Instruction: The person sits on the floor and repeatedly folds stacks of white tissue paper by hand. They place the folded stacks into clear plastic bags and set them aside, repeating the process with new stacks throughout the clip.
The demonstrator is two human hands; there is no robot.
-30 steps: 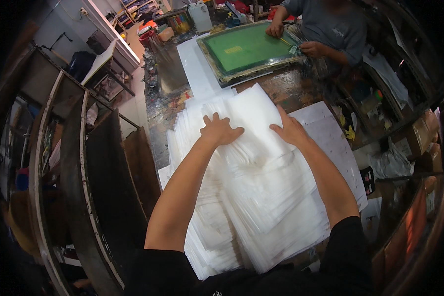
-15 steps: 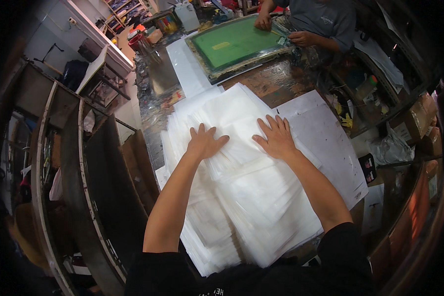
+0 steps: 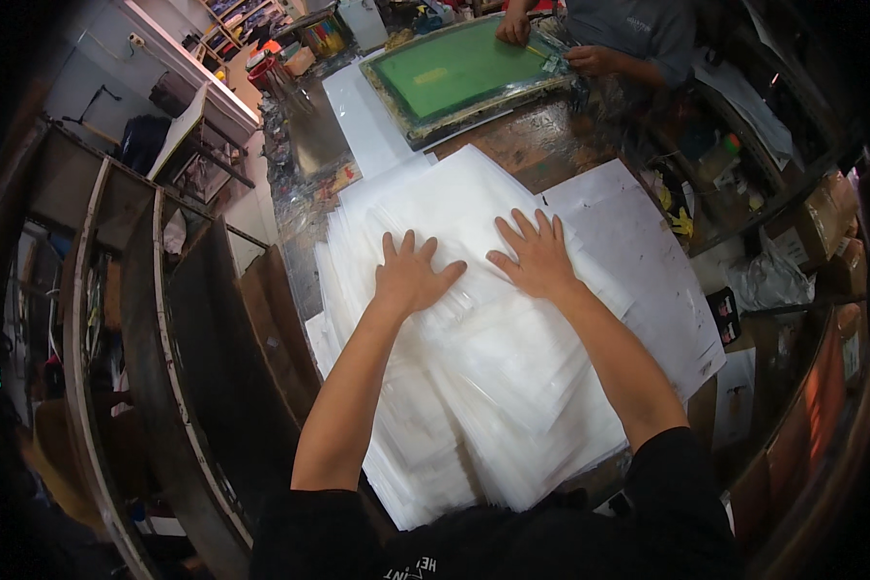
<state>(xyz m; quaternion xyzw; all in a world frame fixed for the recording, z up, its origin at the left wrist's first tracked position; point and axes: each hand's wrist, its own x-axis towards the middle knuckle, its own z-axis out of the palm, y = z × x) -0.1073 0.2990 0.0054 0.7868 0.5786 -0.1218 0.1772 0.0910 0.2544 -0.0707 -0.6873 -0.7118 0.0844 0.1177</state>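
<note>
Left hand: spread wide on the white sheets
Right hand: also wide; shifted from their right edge onto the top, so both hands now rest there
White sheets: piled on the table

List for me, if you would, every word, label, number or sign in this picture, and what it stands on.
Black shirt, near the lower edge: pale lettering, whose wording I won't copy out.
Co-worker's grey shirt: small print, too blurred to read.
Green screen: pale yellowish patch, too blurred to tell whether it is text.
</note>
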